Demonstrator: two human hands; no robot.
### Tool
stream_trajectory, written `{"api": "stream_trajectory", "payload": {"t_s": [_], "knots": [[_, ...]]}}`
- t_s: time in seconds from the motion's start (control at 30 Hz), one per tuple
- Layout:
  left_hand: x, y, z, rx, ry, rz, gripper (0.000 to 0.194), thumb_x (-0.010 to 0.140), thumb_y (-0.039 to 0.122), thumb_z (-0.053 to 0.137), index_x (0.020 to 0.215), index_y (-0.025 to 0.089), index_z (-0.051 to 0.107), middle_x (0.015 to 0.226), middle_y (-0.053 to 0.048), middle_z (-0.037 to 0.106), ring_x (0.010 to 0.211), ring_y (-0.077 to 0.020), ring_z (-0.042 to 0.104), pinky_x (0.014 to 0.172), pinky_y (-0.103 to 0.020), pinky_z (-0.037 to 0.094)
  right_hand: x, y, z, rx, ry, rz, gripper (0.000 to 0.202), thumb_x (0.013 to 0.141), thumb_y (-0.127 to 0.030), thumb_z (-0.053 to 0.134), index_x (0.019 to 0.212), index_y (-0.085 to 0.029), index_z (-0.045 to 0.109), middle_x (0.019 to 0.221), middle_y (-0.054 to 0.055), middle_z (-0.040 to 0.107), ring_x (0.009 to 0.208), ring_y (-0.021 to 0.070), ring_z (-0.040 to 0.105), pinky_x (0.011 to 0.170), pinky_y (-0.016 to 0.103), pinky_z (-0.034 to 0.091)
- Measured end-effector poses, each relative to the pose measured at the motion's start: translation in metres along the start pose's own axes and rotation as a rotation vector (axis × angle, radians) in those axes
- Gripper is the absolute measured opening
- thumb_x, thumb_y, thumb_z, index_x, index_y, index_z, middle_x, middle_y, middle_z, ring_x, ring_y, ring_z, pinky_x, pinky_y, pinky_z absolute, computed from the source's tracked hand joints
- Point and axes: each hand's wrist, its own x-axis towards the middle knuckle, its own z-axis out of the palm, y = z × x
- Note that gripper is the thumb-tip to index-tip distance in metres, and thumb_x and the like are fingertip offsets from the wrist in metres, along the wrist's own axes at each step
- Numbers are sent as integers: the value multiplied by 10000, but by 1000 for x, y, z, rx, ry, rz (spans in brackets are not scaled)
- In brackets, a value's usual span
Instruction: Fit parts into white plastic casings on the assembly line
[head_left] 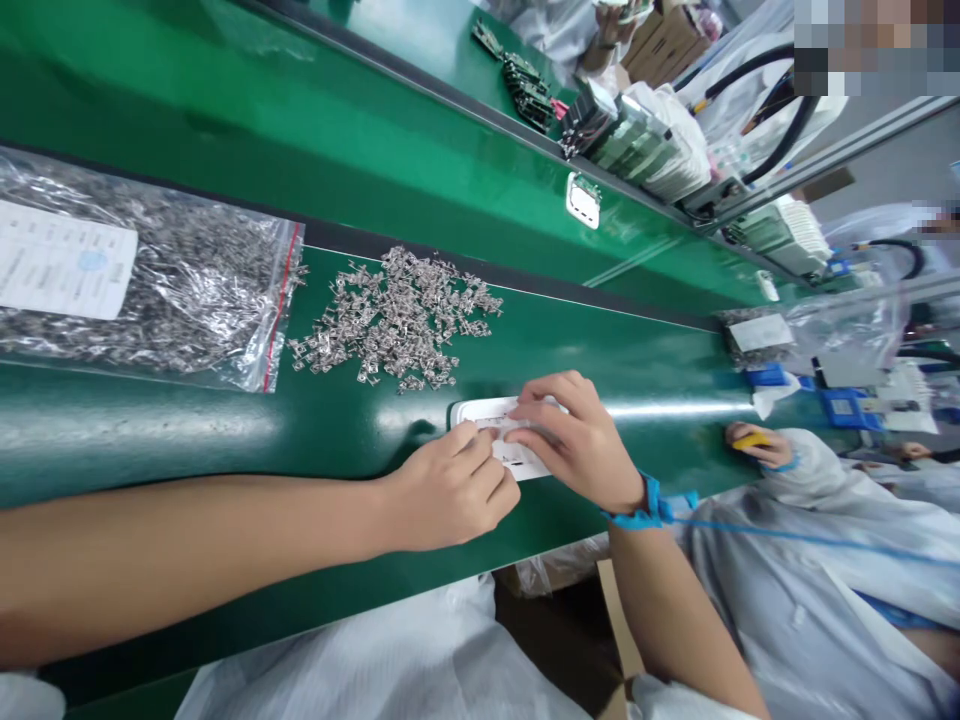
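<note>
A white plastic piece (487, 410) lies on the green work surface (360, 430), partly covered by both hands. My left hand (454, 485) comes in from the left, its fingers curled and pressed on the near left part of the piece; whatever sits under the fingertips is hidden. From the right, my right hand (577, 435), with a blue band (649, 503) at the wrist, bends its fingers and thumb around the far right part of the piece. Just beyond my hands, small silvery metal parts (405, 310) are heaped loosely.
A clear bag of metal parts (202, 270) lies at the left. Another white piece (583, 200) rests on the green belt (450, 190). Circuit boards (527, 90) stand farther back. At the right, a co-worker's hand (759, 445) holds something yellow near blue items (847, 408).
</note>
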Motion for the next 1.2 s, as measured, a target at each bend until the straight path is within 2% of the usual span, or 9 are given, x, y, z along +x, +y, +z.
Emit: {"api": "stream_trajectory", "payload": {"t_s": [0.17, 0.4, 0.67, 0.8, 0.9, 1.03, 1.2], "knots": [[-3, 6, -1, 71, 1, -25, 133, 929, 252, 614, 941, 126, 655, 889, -84, 678, 1122, -323, 606, 773, -375, 412, -23, -10, 5, -67, -8, 2, 216, 1034, -200, 577, 1229, -218, 666, 1244, 133, 562, 1098, 325, 511, 891, 485, 386], [-1, 6, 1, 74, 3, -20, 97, 911, 223, 634, 918, 128, 653, 886, -73, 680, 1125, -339, 621, 708, -358, 377, -25, -8, 13, -78, 64, -17, 214, 1024, -164, 567, 1194, -224, 683, 1246, 134, 578, 1100, 330, 508, 894, 505, 390], [0, 8, 4, 71, 2, -82, 61, 911, 213, 638, 913, 152, 646, 890, -51, 648, 1109, -321, 614, 745, -396, 392, -24, -12, 12, -190, 41, -52, 192, 1046, -163, 526, 1167, -166, 674, 1234, 144, 610, 1086, 331, 529, 862, 490, 387], [0, 8, 3, 93, -12, -34, 111, 924, 240, 621, 927, 134, 655, 919, -74, 658, 1111, -326, 613, 716, -374, 393, -23, -15, 10, -228, 26, -74, 193, 1051, -145, 510, 1180, -179, 650, 1216, 122, 625, 1090, 314, 550, 876, 482, 384], [-1, 8, 3, 92, -19, 0, 149, 931, 261, 615, 936, 117, 656, 917, -90, 664, 1112, -331, 612, 735, -372, 402, -19, -18, 13, -146, 73, 8, 152, 1042, -175, 535, 1155, -181, 637, 1171, 111, 627, 1059, 297, 561, 873, 464, 399], [0, 8, 4, 69, 7, -44, 169, 937, 267, 604, 946, 106, 653, 941, -112, 674, 1080, -317, 619, 770, -387, 406, -9, -22, 20, -83, 170, 187, 126, 1000, -201, 572, 1094, -152, 640, 1083, 114, 609, 989, 293, 540, 844, 448, 432], [2, 6, 2, 12, 4, -73, 167, 942, 273, 560, 906, 129, 635, 926, -109, 672, 1005, -304, 626, 760, -410, 387, 1, -24, 20, -110, 122, 227, 82, 963, -196, 579, 1009, -171, 642, 1056, 88, 617, 973, 298, 520, 849, 450, 418]]}}
